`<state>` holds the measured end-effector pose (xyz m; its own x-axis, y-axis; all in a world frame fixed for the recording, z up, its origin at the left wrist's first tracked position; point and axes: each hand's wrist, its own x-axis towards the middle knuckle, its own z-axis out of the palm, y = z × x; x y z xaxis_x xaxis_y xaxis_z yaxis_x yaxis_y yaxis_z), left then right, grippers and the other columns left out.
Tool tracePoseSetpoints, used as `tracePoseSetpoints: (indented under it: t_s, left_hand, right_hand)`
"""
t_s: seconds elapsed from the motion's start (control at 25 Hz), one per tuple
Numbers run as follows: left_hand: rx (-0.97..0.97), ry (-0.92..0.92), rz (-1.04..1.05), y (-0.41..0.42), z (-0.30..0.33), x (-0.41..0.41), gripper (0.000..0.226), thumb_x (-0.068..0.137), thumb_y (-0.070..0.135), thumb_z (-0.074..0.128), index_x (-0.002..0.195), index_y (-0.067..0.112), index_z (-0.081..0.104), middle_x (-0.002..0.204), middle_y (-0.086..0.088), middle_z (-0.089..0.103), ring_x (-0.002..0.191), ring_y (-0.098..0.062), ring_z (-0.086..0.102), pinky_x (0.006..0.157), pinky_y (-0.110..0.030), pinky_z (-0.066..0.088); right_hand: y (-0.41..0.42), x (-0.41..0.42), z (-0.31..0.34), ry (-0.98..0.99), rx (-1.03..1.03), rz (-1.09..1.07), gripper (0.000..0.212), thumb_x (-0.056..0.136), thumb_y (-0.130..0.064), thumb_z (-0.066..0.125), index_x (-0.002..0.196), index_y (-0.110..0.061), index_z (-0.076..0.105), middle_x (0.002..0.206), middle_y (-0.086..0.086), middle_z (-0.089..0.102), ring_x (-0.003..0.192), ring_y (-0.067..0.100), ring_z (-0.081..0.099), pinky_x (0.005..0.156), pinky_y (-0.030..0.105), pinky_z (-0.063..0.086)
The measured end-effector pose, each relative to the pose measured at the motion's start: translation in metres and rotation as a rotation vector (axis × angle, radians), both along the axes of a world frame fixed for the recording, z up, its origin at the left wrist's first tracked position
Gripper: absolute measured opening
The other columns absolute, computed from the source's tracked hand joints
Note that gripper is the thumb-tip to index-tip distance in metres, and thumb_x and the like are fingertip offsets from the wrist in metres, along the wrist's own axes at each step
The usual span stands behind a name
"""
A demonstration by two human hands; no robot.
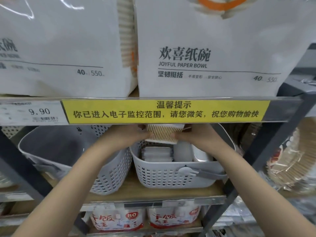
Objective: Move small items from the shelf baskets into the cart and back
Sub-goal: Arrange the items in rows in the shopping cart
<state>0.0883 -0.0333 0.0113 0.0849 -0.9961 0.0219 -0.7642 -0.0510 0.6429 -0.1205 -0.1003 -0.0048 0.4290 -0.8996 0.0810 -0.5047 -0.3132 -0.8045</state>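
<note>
A pack of thin wooden sticks in clear wrap hangs just above the right grey perforated basket, under the upper shelf edge. My left hand grips its left end and my right hand grips its right end. Their fingertips are partly hidden behind the shelf strip. Inside this basket lie white wrapped packs and white containers. A second grey perforated basket stands to its left, tilted, with its inside in shadow. No cart is in view.
A yellow notice strip and a 9.90 price tag run along the upper shelf edge. Large white paper bowl bags stand above. Red and white packs sit on the shelf below. Grey diagonal frame bars cross both sides.
</note>
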Motion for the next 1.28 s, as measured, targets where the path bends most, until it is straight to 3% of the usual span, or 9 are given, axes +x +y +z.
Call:
tracePoseSetpoints:
  t_s: [0.16,0.24,0.36,0.56,0.68,0.84,0.92,1.08,1.28]
  left_hand:
    - [0.025,-0.225,-0.065,-0.031,-0.016,0.007,0.028,0.09,0.027,0.061,0.108,0.006,0.058,0.106,-0.006,0.06,0.104,-0.021,0.055,0.091,-0.032,0.043]
    - [-0.032,-0.382,-0.104,-0.041,-0.023,0.008,0.016,0.09,0.025,0.059,0.094,0.011,0.051,0.09,-0.002,0.051,0.097,-0.021,0.054,0.078,-0.028,0.039]
    - [-0.057,-0.551,-0.152,-0.048,-0.03,0.0,0.019,0.091,0.022,0.056,0.106,0.012,0.051,0.095,-0.005,0.053,0.095,-0.022,0.053,0.071,-0.026,0.036]
    - [0.041,-0.635,-0.21,-0.067,-0.04,-0.005,0.033,0.089,0.014,0.053,0.121,0.01,0.048,0.119,-0.011,0.054,0.107,-0.026,0.052,0.084,-0.032,0.046]
    - [0.104,-0.687,-0.255,-0.072,-0.047,-0.006,0.03,0.083,0.009,0.059,0.113,0.01,0.054,0.11,-0.013,0.058,0.102,-0.029,0.056,0.081,-0.035,0.049]
    - [0.219,-0.698,-0.271,-0.071,-0.048,-0.014,0.019,0.086,0.007,0.059,0.105,0.007,0.059,0.104,-0.011,0.061,0.093,-0.025,0.059,0.072,-0.031,0.045]
    - [0.239,-0.666,-0.278,-0.072,-0.048,-0.013,0.024,0.086,0.012,0.061,0.11,0.009,0.056,0.107,-0.01,0.06,0.091,-0.022,0.056,0.071,-0.029,0.043]
    - [0.137,-0.518,-0.314,-0.078,-0.051,-0.004,0.046,0.086,0.016,0.063,0.128,0.011,0.047,0.123,-0.01,0.054,0.111,-0.026,0.052,0.092,-0.038,0.045]
    - [0.18,-0.542,-0.314,-0.086,-0.054,-0.003,0.013,0.092,0.009,0.053,0.102,0.015,0.048,0.106,-0.009,0.054,0.099,-0.021,0.05,0.078,-0.029,0.036]
  right_hand:
    - [-0.03,0.02,-0.019,0.216,-0.006,-0.012,0.052,0.075,-0.03,0.07,0.11,0.005,0.059,0.102,0.022,0.064,0.095,0.026,0.062,0.073,0.037,0.047]
    - [-0.038,0.028,-0.024,0.326,-0.025,0.002,0.039,0.078,-0.032,0.068,0.1,0.0,0.062,0.088,0.008,0.063,0.09,0.022,0.06,0.068,0.028,0.045]
    - [-0.041,0.035,-0.025,0.459,-0.053,0.055,0.01,0.086,-0.024,0.064,0.087,-0.018,0.056,0.077,-0.007,0.051,0.078,0.01,0.048,0.052,0.005,0.034]
    - [-0.046,0.037,-0.03,0.716,-0.367,0.197,0.057,0.083,-0.033,0.067,0.135,-0.022,0.044,0.133,0.003,0.052,0.12,0.022,0.047,0.09,0.028,0.038]
    - [-0.049,0.042,-0.037,0.774,-0.299,0.244,0.055,0.082,-0.028,0.07,0.132,-0.014,0.05,0.129,0.006,0.056,0.117,0.023,0.051,0.079,0.026,0.037]
    - [-0.058,0.039,-0.045,0.671,-0.156,0.279,0.059,0.08,-0.032,0.072,0.132,-0.014,0.051,0.13,0.004,0.057,0.117,0.022,0.053,0.094,0.032,0.044]
    - [-0.063,0.034,-0.047,0.572,-0.07,0.284,0.057,0.081,-0.03,0.072,0.132,-0.016,0.05,0.129,-0.002,0.055,0.114,0.014,0.051,0.089,0.024,0.038]
    - [-0.07,0.033,-0.051,0.588,-0.036,0.292,0.053,0.086,-0.029,0.068,0.134,-0.016,0.049,0.138,0.001,0.05,0.123,0.017,0.046,0.091,0.024,0.035]
    - [-0.069,0.04,-0.054,0.651,-0.058,0.326,0.063,0.088,-0.031,0.065,0.142,-0.012,0.04,0.148,0.004,0.04,0.133,0.022,0.038,0.101,0.026,0.031]
